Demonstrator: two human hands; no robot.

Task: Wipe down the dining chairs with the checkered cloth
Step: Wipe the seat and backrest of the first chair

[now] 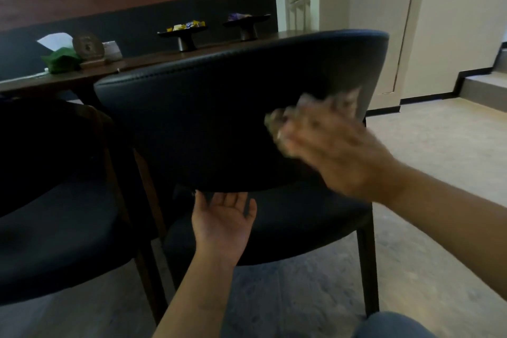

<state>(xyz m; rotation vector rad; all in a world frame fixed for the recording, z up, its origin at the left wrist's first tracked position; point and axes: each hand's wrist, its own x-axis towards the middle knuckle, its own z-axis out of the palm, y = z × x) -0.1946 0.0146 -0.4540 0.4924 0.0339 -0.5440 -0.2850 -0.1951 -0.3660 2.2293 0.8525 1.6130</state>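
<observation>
A dark padded dining chair [208, 118] stands in front of me with its curved backrest facing me. My right hand [334, 151], blurred by motion, presses the checkered cloth [343, 99] against the right part of the backrest, its fingers curled round the cloth. Only blurred scraps of the cloth show past the fingers. My left hand [222, 222] is held palm up with fingers relaxed, its fingertips touching the lower edge of the backrest just above the seat [296, 228].
A second dark chair [55, 222] stands close on the left. Behind both runs a wooden table [137, 63] with two footed dishes of sweets [183, 33], a green tissue box [61, 59] and a round ornament. Pale floor and a step lie to the right.
</observation>
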